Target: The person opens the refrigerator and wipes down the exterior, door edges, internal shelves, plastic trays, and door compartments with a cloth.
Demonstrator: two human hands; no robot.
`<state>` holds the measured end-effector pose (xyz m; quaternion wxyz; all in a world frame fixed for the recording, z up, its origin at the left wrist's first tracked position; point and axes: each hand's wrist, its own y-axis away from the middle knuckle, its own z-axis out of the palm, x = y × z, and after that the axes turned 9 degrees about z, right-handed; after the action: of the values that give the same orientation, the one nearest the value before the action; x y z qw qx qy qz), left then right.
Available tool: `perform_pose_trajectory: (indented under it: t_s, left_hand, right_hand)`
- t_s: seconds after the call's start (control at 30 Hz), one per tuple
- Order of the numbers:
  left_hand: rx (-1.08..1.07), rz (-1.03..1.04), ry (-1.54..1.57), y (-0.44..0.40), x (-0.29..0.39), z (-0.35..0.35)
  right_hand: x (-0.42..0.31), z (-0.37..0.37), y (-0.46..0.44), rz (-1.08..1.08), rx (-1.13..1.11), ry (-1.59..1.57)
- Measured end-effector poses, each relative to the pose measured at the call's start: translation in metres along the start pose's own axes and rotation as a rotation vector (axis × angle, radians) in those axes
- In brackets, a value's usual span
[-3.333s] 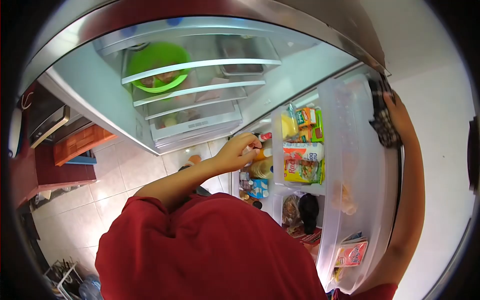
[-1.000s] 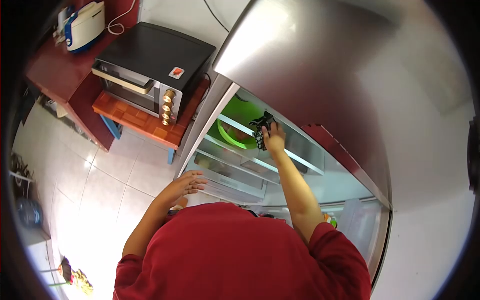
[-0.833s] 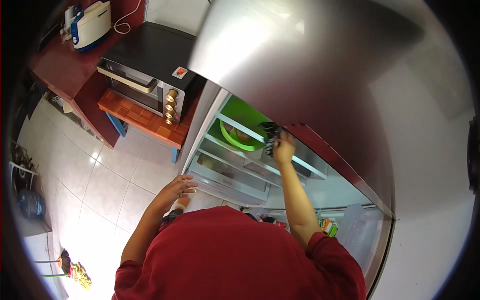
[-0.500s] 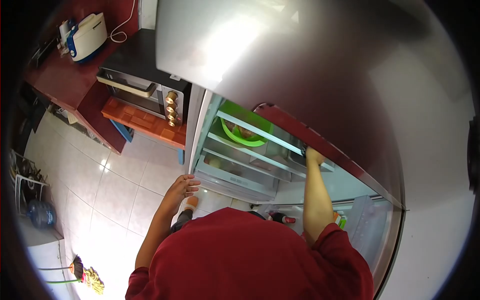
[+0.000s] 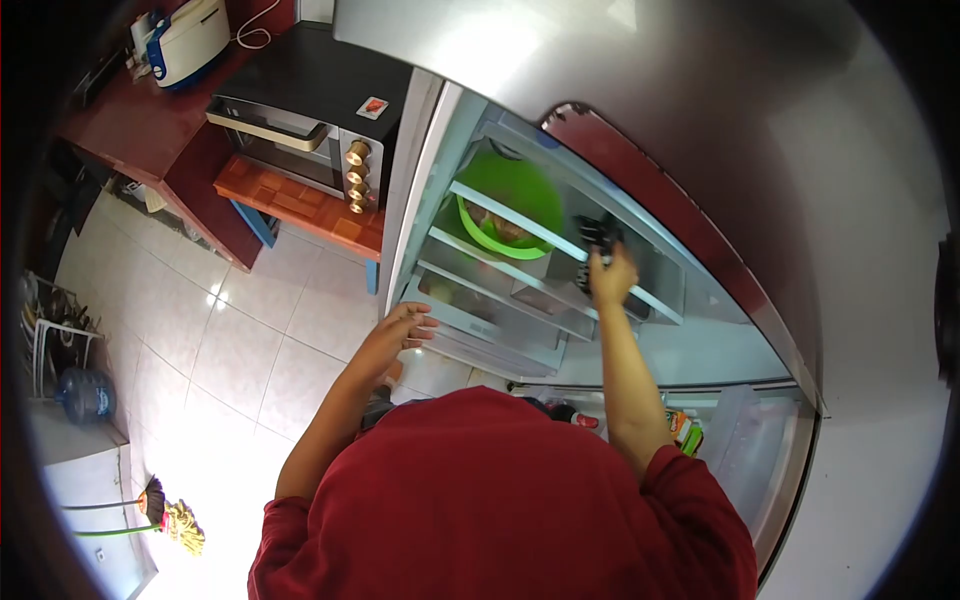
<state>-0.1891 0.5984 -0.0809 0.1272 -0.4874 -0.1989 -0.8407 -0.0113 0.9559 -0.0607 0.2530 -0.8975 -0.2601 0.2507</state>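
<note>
My right hand (image 5: 614,276) is closed on a black-and-white patterned cloth (image 5: 597,243) at the front edge of the fridge's upper shelf (image 5: 520,218). Left of it on that shelf stands a green bowl (image 5: 540,190) with pinkish-brown pieces inside. My left hand (image 5: 405,328) hangs beside the fridge's lower left edge, its fingers spread and holding nothing. Below the shelf are further shelves and a clear drawer (image 5: 465,320) with something pale in it.
The open fridge door (image 5: 800,425) carries packets (image 5: 686,428) and a red-capped bottle (image 5: 584,421). At left, a black oven (image 5: 310,85) sits on a wooden stand (image 5: 300,212), near a white appliance (image 5: 192,45). A water bottle (image 5: 86,396) and mop (image 5: 184,527) are farther down.
Since the first frame, my right hand and the cloth have moved from the door to the upper shelf. My left hand has left the door items. Lately the cloth has come back toward the bowl.
</note>
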Motion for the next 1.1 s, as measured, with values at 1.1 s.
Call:
perform_pose_trajectory:
  t_s: [1.1]
  left_hand:
    - [0.126,0.81,-0.289,-0.049,0.138,0.03]
  right_hand:
    - [-0.262,0.054,0.103,1.172,-1.056,-1.425]
